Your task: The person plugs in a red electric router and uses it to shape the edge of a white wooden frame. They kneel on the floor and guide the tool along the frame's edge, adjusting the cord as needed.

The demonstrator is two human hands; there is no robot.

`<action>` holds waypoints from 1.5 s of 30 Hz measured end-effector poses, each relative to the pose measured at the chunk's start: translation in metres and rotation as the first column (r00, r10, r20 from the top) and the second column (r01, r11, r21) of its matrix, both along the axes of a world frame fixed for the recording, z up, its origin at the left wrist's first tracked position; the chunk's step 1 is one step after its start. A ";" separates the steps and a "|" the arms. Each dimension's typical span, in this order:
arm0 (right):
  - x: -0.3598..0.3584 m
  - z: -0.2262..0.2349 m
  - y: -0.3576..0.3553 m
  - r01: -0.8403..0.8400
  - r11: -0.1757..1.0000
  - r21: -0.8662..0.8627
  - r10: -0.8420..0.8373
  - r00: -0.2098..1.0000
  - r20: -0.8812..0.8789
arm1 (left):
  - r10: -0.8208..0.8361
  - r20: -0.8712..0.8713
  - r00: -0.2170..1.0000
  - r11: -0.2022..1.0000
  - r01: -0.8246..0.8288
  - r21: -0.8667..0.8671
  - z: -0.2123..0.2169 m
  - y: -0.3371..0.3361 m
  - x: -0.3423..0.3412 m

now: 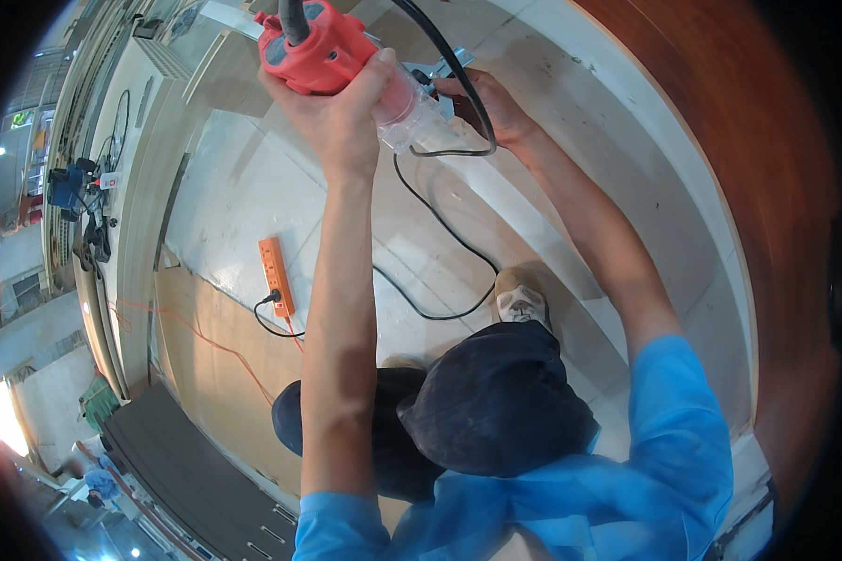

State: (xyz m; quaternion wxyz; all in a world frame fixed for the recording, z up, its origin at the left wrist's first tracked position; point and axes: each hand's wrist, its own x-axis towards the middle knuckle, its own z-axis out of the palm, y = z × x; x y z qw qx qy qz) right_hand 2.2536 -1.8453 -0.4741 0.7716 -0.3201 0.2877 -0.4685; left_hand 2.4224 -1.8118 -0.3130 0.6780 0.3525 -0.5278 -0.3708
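Red power tool (323,47), clear base at lower end, black cable (440,51) trailing to floor; held at top of view. Left hand (337,117) clamped around tool body. Right hand (486,103) just beyond clear base, grip unclear. Orange power strip (276,276) on floor below, black plug inserted, orange lead running off.

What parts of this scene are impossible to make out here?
- Head view: the red power tool has its top cut off by the upper edge.
- The tool's working tip is hidden behind its clear base and the right hand.
- The left hand covers the tool's grip.
- The far-left workbench items are too small.
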 end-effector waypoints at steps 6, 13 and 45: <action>-0.001 -0.003 -0.005 -0.038 0.999 -0.032 0.039 0.999 0.017 | -0.011 0.018 1.000 1.000 0.011 -0.023 -0.003 0.000 0.002; 0.000 0.010 0.004 -0.048 0.996 -0.070 0.041 0.994 -0.100 | 0.024 -0.024 0.999 1.000 -0.024 0.000 -0.004 0.000 0.005; 0.009 -0.012 0.012 -0.044 0.998 -0.041 0.054 0.953 0.298 | 0.042 -0.016 0.999 0.998 -0.043 -0.052 -0.010 0.000 0.006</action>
